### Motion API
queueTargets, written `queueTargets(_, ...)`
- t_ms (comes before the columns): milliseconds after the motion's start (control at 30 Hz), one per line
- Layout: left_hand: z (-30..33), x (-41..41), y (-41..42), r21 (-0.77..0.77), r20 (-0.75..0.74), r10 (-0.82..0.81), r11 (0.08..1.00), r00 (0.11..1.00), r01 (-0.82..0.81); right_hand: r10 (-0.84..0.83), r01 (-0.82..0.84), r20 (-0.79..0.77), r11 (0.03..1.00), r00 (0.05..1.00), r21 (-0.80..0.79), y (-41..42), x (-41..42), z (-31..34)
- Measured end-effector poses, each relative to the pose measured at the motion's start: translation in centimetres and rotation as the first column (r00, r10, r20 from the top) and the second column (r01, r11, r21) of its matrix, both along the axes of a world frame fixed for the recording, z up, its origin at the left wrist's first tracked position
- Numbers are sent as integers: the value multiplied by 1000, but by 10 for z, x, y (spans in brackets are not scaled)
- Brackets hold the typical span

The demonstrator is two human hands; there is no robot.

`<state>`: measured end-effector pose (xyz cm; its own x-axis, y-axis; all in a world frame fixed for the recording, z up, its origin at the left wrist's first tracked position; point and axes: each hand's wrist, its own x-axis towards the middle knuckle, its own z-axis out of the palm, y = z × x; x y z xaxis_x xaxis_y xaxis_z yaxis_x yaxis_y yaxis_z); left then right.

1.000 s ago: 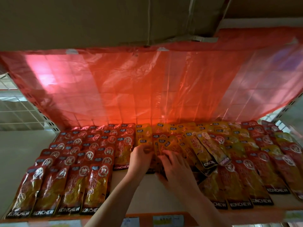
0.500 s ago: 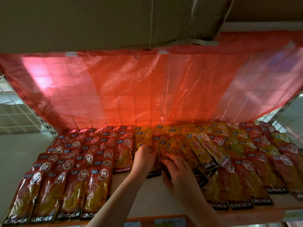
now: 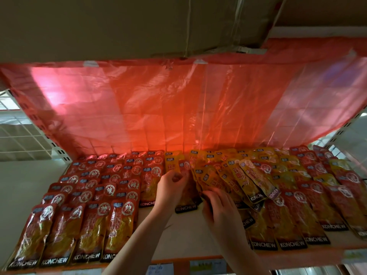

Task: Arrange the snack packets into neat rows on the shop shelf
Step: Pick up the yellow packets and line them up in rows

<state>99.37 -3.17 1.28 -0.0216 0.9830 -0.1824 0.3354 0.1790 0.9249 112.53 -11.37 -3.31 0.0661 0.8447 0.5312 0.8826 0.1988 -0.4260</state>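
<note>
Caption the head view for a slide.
Both hands, left hand and right hand, sort skewed yellow packets mid-shelf beside neat red packets.

Snack packets [image 3: 119, 227] glossy plastic foil; backdrop sheet [image 3: 178, 108] thin, shiny, creased plastic.

Single head-worn wide-angle view, close, facing forward and slightly down onto the shelf [image 3: 184, 235].
</note>
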Motion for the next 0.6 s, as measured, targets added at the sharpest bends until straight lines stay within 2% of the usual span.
queueTargets(100,7,-17,-5,15,54,45,999,998,-46,-17,18,28,999,999,-39,-1,-2,3)
queueTargets(200,11,-35,-9,51,10,76,996,997,-76,-1,5,58,997,998,-80,-1,-5,4)
queueTargets(333,16,-54,-18,69,8,79,994,997,-79,135,-127,63,985,989,-118,-2,-17,13)
queueTargets(467,19,-67,-28,38,23,65,997,998,-66,366,-351,53,918,929,-186,-7,-40,25)
queueTargets(600,18,-77,-34,12,14,-20,1000,1000,20,359,-344,68,924,931,-169,-5,-61,23)
